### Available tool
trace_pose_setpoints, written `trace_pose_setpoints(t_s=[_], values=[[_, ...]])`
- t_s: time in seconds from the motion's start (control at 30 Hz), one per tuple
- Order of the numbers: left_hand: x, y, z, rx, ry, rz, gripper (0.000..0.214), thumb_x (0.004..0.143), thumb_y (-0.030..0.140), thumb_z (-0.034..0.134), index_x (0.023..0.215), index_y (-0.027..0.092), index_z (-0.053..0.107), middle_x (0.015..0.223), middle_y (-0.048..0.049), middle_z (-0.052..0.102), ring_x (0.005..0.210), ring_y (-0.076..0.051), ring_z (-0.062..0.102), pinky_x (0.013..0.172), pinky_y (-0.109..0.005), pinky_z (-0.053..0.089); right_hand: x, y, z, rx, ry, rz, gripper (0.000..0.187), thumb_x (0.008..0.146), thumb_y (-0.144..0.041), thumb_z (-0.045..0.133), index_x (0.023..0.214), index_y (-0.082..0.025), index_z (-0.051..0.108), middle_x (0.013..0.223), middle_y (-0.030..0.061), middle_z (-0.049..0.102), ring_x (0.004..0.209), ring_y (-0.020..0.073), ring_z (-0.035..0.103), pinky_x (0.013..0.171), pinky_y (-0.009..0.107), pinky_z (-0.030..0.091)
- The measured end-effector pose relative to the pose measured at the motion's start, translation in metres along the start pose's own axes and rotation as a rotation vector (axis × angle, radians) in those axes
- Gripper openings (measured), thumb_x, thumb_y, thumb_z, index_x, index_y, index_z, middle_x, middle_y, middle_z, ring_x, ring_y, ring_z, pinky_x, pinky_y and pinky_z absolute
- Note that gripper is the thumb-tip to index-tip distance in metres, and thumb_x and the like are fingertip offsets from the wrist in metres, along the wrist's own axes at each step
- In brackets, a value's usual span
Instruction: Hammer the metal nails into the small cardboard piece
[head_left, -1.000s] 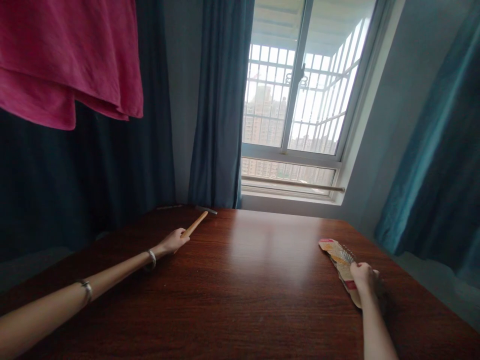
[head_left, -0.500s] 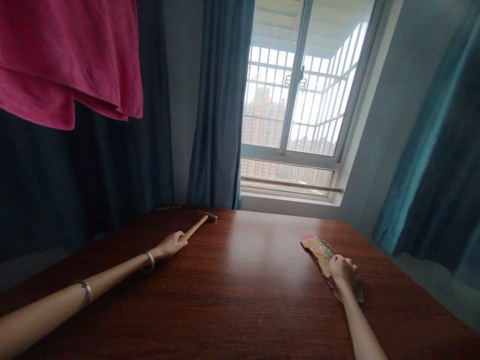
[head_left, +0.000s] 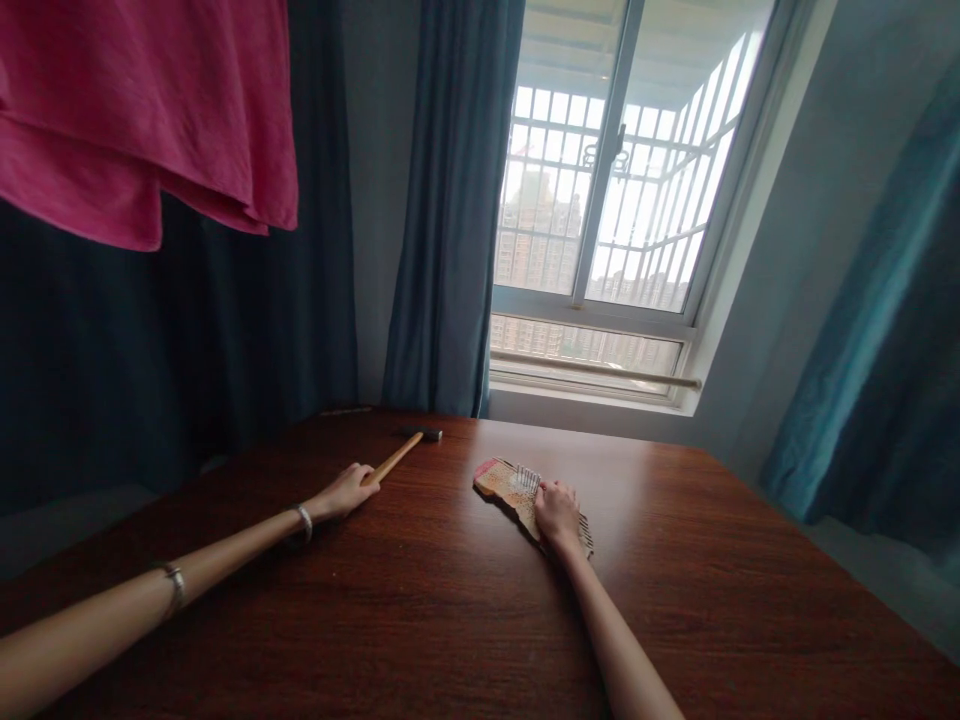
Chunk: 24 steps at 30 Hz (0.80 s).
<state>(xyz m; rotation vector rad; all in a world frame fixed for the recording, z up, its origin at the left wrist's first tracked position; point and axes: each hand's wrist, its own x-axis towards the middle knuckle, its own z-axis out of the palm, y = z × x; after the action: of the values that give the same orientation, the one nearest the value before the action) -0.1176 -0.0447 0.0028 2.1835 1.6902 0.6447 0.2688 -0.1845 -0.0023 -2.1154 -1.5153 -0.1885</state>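
Note:
My left hand [head_left: 346, 491] is wrapped round the wooden handle of a hammer [head_left: 396, 459]. The hammer's dark head lies at the far left of the tabletop, and a bracelet circles my wrist. In the middle of the table, my right hand [head_left: 559, 513] grips an irregular, torn-edged tan piece that looks like cardboard [head_left: 507, 484], with a reddish far end. A row of thin metal pins like nails [head_left: 529, 478] lines its right edge, showing on both sides of my fingers. My palm hides its middle.
Both forearms rest over a glossy brown wooden table [head_left: 450, 620]. Behind it stand a barred window [head_left: 600, 200] and a blue curtain [head_left: 454, 220]. A pink cloth [head_left: 217, 120] hangs at the upper left. Another blue curtain [head_left: 862, 300] hangs at the right.
My right hand has moved left across the table with the pinned cardboard piece, closer to the hammer. My left hand keeps its hold, while the hammer's head has turned slightly.

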Motion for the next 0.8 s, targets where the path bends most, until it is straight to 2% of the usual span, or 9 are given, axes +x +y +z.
trace_pose_setpoints(t_s=[0.17, 0.3, 0.6, 0.8], values=[[-0.004, -0.003, 0.002, 0.01, 0.03, 0.036, 0.041, 0.063, 0.039, 0.052, 0.092, 0.011, 0.062, 0.094, -0.0104, 0.059, 0.086, -0.023, 0.056, 0.077, -0.027, 0.041, -0.008, -0.064, 0.019, 0.179, -0.067, -0.211, 0.025, 0.083, -0.027, 0.04, 0.083, -0.024, 0.065, 0.088, 0.0076, 0.059, 0.087, 0.021, 0.05, 0.077, 0.032, 0.036], [-0.008, -0.005, 0.004, -0.006, 0.064, 0.051, 0.044, 0.063, 0.037, 0.053, 0.097, 0.011, 0.061, 0.095, -0.0099, 0.06, 0.086, -0.023, 0.056, 0.078, -0.027, 0.041, -0.014, -0.093, 0.029, 0.298, -0.115, -0.347, 0.023, 0.082, -0.027, 0.043, 0.085, -0.024, 0.065, 0.088, 0.0065, 0.06, 0.086, 0.02, 0.05, 0.078, 0.03, 0.036], [-0.009, -0.003, 0.007, -0.019, 0.049, 0.027, 0.048, 0.064, 0.039, 0.054, 0.102, 0.011, 0.06, 0.096, -0.0105, 0.06, 0.086, -0.023, 0.056, 0.078, -0.028, 0.041, -0.009, -0.112, 0.036, 0.355, -0.174, -0.421, 0.021, 0.081, -0.026, 0.046, 0.088, -0.023, 0.066, 0.089, 0.005, 0.061, 0.087, 0.0183, 0.051, 0.078, 0.028, 0.037], [-0.012, -0.001, -0.004, -0.036, -0.017, 0.037, 0.043, 0.062, 0.037, 0.057, 0.097, 0.014, 0.063, 0.096, -0.0097, 0.06, 0.089, -0.025, 0.056, 0.081, -0.029, 0.04, -0.002, -0.117, 0.038, 0.38, -0.189, -0.483, 0.019, 0.08, -0.026, 0.048, 0.085, -0.022, 0.066, 0.088, 0.0038, 0.061, 0.086, 0.0163, 0.052, 0.077, 0.025, 0.037]])
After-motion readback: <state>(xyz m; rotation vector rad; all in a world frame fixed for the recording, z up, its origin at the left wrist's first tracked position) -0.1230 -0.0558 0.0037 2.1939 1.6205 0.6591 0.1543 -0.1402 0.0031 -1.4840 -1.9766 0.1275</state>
